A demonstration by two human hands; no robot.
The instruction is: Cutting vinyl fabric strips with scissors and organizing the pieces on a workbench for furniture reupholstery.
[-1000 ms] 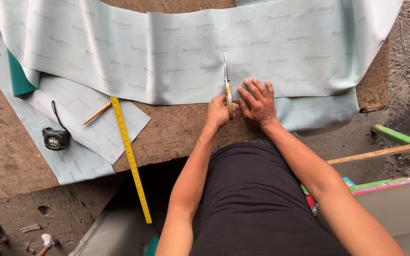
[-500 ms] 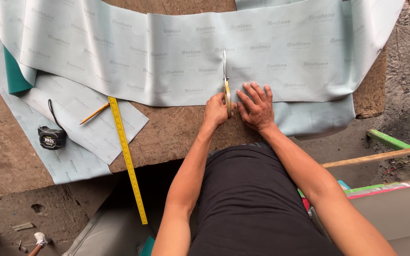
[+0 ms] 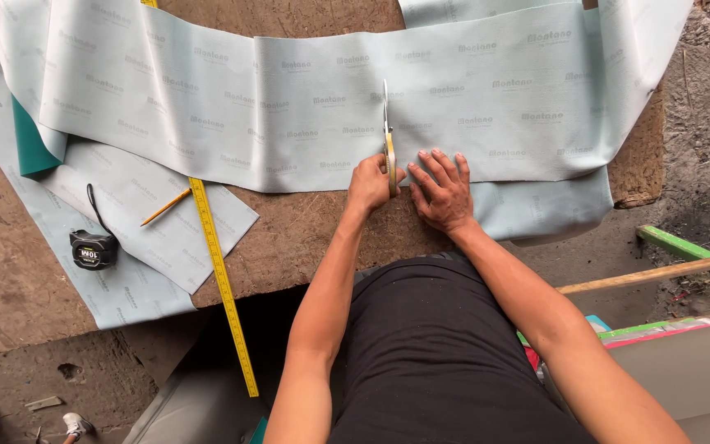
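1. The left hand (image 3: 369,182) is closed round the yellow handle of a pair of scissors (image 3: 388,136); the blades point away from the person and lie along the pale blue-grey sheet (image 3: 306,99).
2. The right hand (image 3: 444,191) lies open, palm down with fingers spread, pressing the sheet flat just right of the scissors; it holds nothing.
3. The sheet is spread in a broad band across the brown surface (image 3: 306,234), its near edge meeting the two hands; a second layer of the same material shows below it at the right.
4. Judged step: a cut across the width of the sheet, started from the near edge. To carry it further, the blades would need to keep to a straight line while the flat hand holds the material taut beside them.
5. To the left lie offcuts of sheet (image 3: 137,247), a pencil (image 3: 166,206), a yellow measuring tape strip (image 3: 222,288) running off the surface edge, and a black tape-measure case (image 3: 93,248).
6. Hard to make out: whether the blades are parted or closed, and how far the cut reaches, since the slit is barely visible. The scissor grip is hidden inside the fist. The sheet is cut off at the top and left.
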